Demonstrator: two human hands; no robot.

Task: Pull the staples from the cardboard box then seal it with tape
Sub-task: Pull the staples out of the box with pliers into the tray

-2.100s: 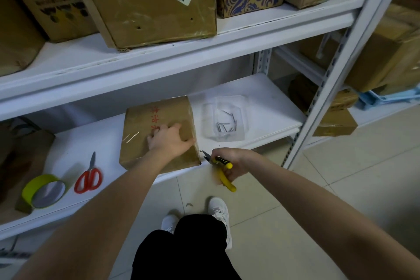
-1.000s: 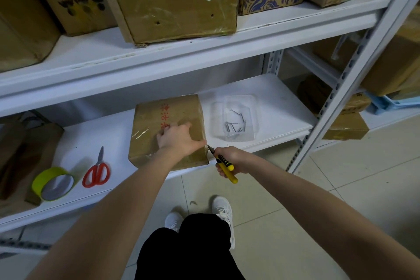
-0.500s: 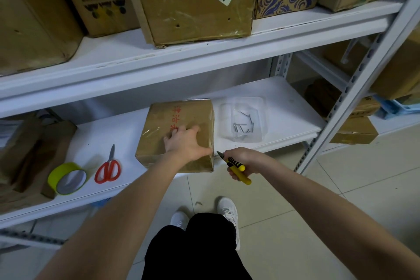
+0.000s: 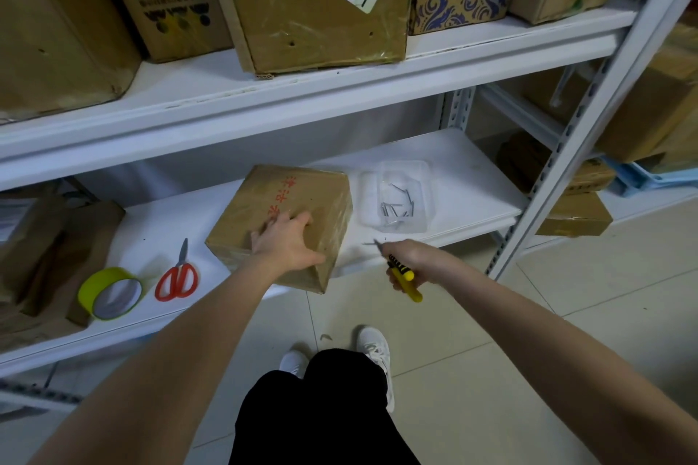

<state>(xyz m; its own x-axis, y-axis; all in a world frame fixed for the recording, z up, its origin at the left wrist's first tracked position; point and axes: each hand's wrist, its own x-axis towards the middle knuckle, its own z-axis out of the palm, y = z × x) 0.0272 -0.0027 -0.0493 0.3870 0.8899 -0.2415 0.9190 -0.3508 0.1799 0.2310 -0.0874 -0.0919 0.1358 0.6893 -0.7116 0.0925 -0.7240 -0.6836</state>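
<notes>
Noted, far left on the lower shelf (image 4: 472, 177), a roll of yellow-green tape (image 4: 109, 294) lying well apart from the work, with red-handled scissors (image 4: 176, 277) just beside it, both untouched. Found the cardboard box (image 4: 313, 196) mid-shelf, turned askew, near corner jutting past the shelf's front edge. Saw the left hand (image 4: 287, 243) laid on its top, fingers spread and fairly straight, pressing down rather than gripping.

Judged the box small and light enough to skate under a pull. Took the glossy clear film over its faces for slippery, so favoured a flat palm with weight behind it, or fingers hooked over a stiff edge. Expected some give in the middle of the panels and firmness at corners and seams.

Found the right hand (image 4: 411, 257) just off the box's right side, curled tight round yellow-handled pliers (image 4: 404, 276), tip aimed toward the tray. Could make out a thin metal sliver at the tip, possibly a staple, but too blurred to be sure. Noted, right of the box, a clear plastic tray (image 4: 423, 170) holding several loose staples (image 4: 394, 206).
</notes>
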